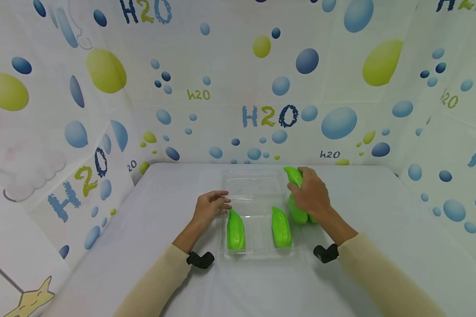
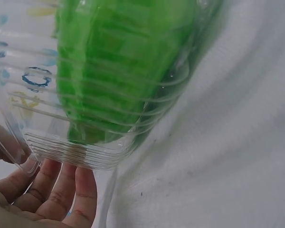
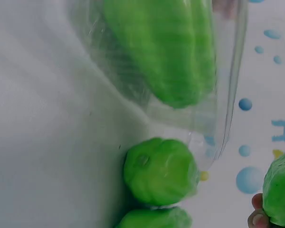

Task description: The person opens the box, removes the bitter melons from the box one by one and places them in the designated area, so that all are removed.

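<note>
Being gripped by the right hand [image 1: 312, 190] is a green ridged fruit [image 1: 292, 175], clasped from above with the fingers bent round one side and the thumb set against the other, so the hand is opened only as wide as the fruit. This fruit is held up near the back right corner of a clear plastic container [image 1: 258, 235], and in the right wrist view it is seen against the patterned backdrop [image 1: 230, 57], apart from the other fruits. Two more green fruits are placed inside the container: one [image 1: 236, 231] is laid lengthwise along the left side, the other [image 1: 281, 228] along the right side, and a gap is left between them. The container's lid [image 1: 254, 182] is folded open toward the back. Outside, just beside the right wall, two further green fruits, one nearer the container [image 3: 160, 171] and one beyond it [image 3: 154, 219], are set close together on the white-covered surface [image 1: 174, 185], partly hidden by the right arm in the head view. The container's back left corner is met by the left hand [image 1: 211, 209], whose fingers are partly spread and slightly bent; whether the rim is pinched or merely touched cannot be told.
</note>
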`<state>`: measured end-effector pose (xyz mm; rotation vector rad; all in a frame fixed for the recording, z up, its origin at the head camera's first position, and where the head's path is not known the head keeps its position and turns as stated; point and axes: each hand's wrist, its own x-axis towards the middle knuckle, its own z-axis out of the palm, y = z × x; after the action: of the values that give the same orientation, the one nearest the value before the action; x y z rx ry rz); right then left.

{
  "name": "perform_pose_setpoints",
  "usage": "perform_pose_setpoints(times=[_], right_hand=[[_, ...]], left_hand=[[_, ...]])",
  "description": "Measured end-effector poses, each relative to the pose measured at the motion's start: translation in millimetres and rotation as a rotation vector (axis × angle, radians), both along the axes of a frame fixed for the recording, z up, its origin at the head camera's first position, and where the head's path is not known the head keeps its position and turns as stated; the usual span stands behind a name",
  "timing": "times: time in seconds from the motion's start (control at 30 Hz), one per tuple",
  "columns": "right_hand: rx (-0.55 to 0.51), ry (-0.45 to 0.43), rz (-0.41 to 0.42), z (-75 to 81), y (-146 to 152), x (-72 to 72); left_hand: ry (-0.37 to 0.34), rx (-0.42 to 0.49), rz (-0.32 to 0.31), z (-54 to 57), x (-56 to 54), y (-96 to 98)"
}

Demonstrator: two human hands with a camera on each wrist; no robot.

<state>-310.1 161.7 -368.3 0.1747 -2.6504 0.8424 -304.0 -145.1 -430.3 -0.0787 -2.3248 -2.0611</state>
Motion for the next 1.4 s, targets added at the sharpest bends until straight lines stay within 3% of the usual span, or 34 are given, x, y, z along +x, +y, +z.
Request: perform_pose_setpoints(times=[0.4,0.77,0.97,1.17,1.4], right_hand=[[-0.094,-0.008,-0.091,-11.6,32.8,-5.2],[-0.322,-0.081,-0.200,-18.2,50.5,-13.5],[-0.378,-0.138,-0.190,-25.7,64.6,-14.9],[-0.367,-0.169,-0.147,-32.6,72.5,-14.9],[-0.364,-0.177,-0.152,-36.3,76.9,-16.1]], left_hand=[[-0.016,0.034,-0.001,2.2,1.5,1.5],[-0.010,0.008,0.018,3.0,2.7,1.4],[-0.006,0.004,0.011,2.7,2.0,0.9],[-0.006,0.003,0.006,3.2,1.8,1.7],[-0.011,0.005,0.007,2.4,1.8,2.1]])
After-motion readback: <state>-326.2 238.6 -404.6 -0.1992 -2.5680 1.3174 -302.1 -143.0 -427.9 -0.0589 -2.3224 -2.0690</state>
